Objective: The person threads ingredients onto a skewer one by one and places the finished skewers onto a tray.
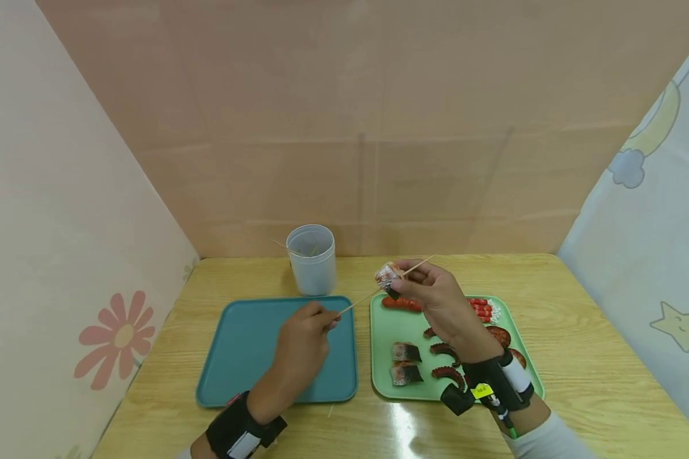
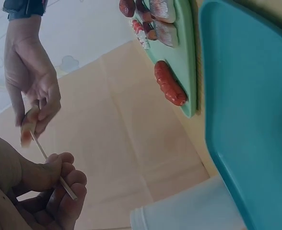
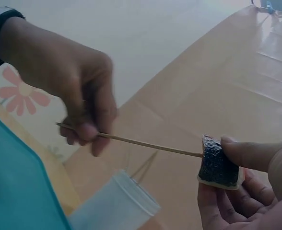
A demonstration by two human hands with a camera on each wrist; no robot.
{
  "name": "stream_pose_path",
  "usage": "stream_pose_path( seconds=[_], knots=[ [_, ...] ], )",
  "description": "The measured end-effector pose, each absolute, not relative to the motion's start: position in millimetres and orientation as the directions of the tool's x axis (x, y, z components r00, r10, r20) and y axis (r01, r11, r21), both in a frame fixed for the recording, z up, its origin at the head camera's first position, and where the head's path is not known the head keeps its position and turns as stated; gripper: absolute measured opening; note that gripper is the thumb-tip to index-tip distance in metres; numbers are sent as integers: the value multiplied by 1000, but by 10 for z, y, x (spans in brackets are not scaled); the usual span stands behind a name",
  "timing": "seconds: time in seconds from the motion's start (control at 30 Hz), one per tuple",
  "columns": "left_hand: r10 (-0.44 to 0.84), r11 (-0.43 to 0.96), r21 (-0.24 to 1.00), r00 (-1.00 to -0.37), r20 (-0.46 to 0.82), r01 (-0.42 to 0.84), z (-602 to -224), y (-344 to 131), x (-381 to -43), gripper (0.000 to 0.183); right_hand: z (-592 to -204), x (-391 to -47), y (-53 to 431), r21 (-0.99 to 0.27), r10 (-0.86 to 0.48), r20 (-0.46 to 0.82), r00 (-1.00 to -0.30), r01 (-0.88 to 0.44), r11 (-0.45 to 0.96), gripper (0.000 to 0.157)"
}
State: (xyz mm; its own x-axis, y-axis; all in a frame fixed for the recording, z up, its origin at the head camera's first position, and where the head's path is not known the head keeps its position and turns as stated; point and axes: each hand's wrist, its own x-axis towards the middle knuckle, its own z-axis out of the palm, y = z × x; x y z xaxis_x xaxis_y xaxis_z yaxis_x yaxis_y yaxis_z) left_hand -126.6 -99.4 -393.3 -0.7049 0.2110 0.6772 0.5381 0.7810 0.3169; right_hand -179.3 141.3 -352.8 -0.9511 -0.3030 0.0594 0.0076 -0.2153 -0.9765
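My left hand (image 1: 300, 344) pinches the lower end of a thin wooden skewer (image 1: 358, 302) between thumb and fingers. Threaded on that skewer is a fish chunk (image 3: 217, 163) with dark skin and pale, reddish flesh. Thumb and fingers of my right hand (image 1: 441, 305) grip the chunk from its far side. In the head view the skewer's other end sticks out past the chunk, up and to the right. Both hands are raised above the trays. Beneath the right hand, two more fish chunks (image 1: 406, 373) lie on a green tray (image 1: 383, 382).
The green tray also bears a sausage (image 1: 400, 304), red-and-white sticks (image 1: 482, 309), curled tentacles (image 1: 449, 375) and round brown slices (image 1: 498, 336), partly hidden by the right arm. A blue tray (image 1: 247, 344) lies at left. Behind it stands a white cup (image 1: 314, 274) with skewers.
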Motion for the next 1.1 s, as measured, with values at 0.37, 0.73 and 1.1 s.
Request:
stream_pose_path(
  seconds=[0.37,0.73,1.1],
  knots=[
    [212,794,341,-754,622,504,-3916,-943,-1291,17,-3723,-1719,1152,-994,-295,22,-955,11,-108,47],
    [108,816,394,-782,614,422,-3975,-1193,-1284,21,-4126,-1888,1367,-659,-524,-4,-851,-392,642,37],
    [75,838,398,-800,595,374,-3976,-1310,-1252,12,-4471,-1901,1497,-429,-553,-61,-831,-478,767,7]
  ],
)
